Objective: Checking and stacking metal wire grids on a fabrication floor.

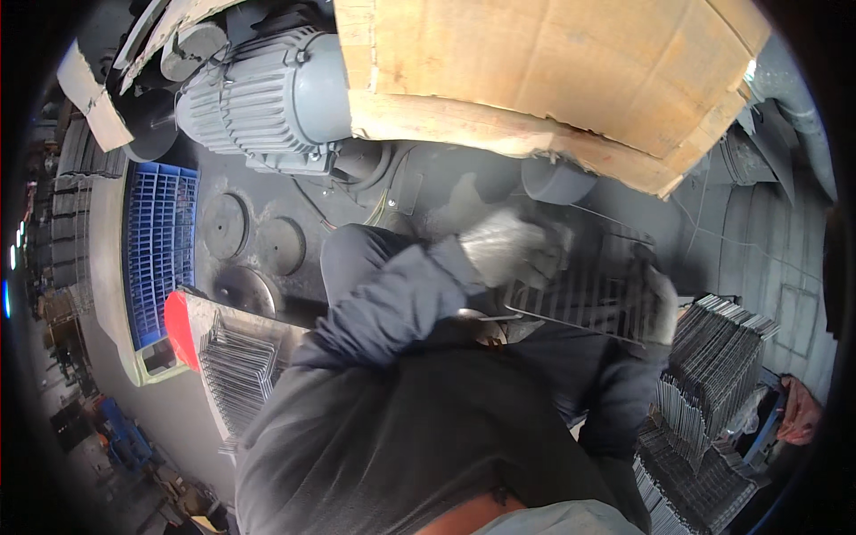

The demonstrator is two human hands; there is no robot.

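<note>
The wire rack (584,299) lies between the gloved hands, on the person's side of the cardboard (553,71). The right hand (661,308) grips the rack's right end. The left hand (513,250), blurred, is at its upper left; whether it grips, I cannot tell. Stacked racks (713,357) stand right of it.

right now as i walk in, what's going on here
A person in gloves has a dark wire rack in front of them. Their right hand holds its right end; the left hand is blurred near its left end, so its grip is unclear. Stacked racks stand to the right, and more bent wire pieces lie to the left. A grey motor sits ahead, beside a cardboard sheet.
</note>
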